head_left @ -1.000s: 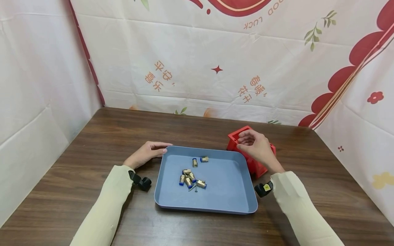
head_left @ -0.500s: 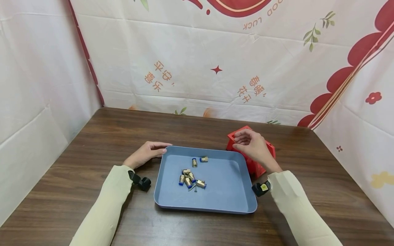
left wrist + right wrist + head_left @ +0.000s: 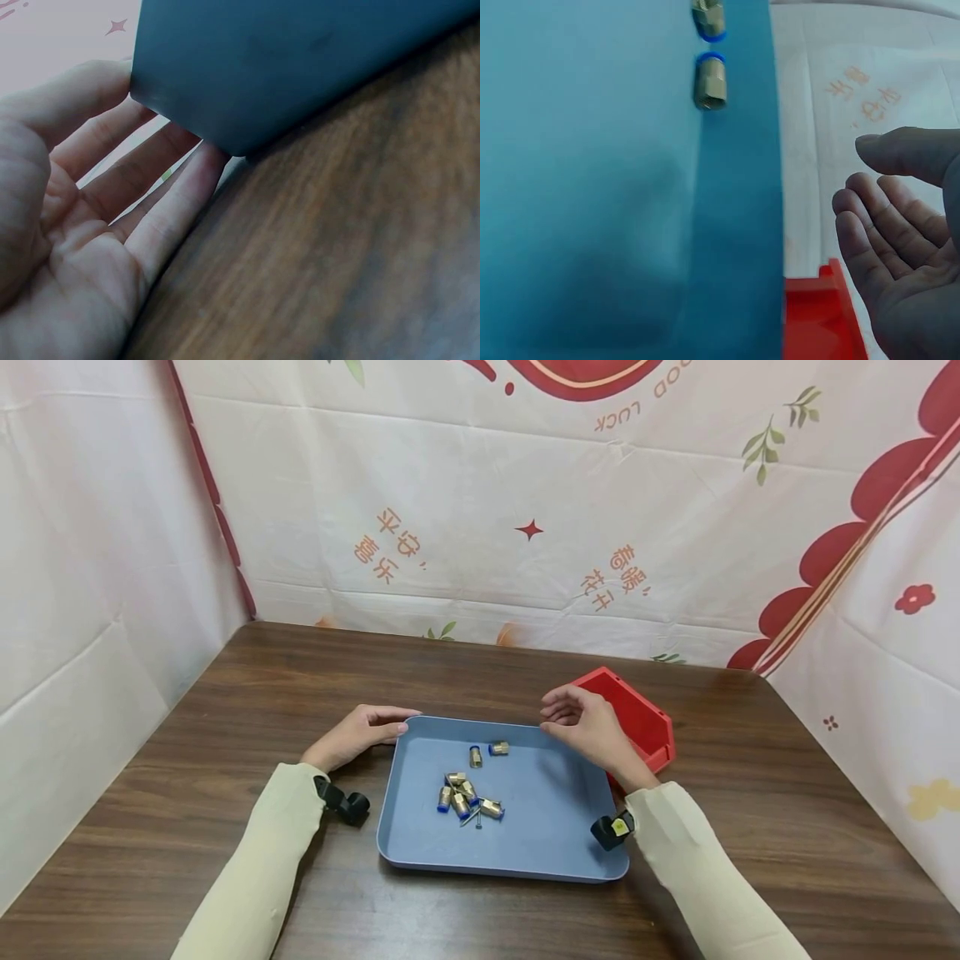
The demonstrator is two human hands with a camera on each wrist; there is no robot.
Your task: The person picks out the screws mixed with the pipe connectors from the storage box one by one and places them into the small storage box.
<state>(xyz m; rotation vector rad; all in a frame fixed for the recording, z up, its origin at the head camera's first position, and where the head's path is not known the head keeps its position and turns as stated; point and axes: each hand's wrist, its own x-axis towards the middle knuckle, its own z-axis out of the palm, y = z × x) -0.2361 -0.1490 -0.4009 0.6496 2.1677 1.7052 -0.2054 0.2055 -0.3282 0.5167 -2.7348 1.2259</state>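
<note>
My left hand (image 3: 363,735) holds the far left corner of a blue-grey tray (image 3: 555,852). Its thumb (image 3: 79,97) lies at the rim and its fingers reach around the outer wall. Over the tray's far right corner hovers my right hand (image 3: 588,727), empty, with loosely bent fingers and the thumb apart from them. Several brass pneumatic fittings (image 3: 460,804) with blue collars lie in a cluster in the tray with a few screws (image 3: 478,820). Two more fittings, one of them this brass fitting (image 3: 711,82), lie near the far wall.
Behind the right hand stands an open red bin (image 3: 637,718) just past the tray's right side, partly hidden by that hand. The brown wooden table (image 3: 337,885) ends at a printed white cloth (image 3: 465,527) at the back.
My right hand has moved left, from over the red bin to over the tray's far right corner, uncovering more of the bin. The left hand and fittings stay in place.
</note>
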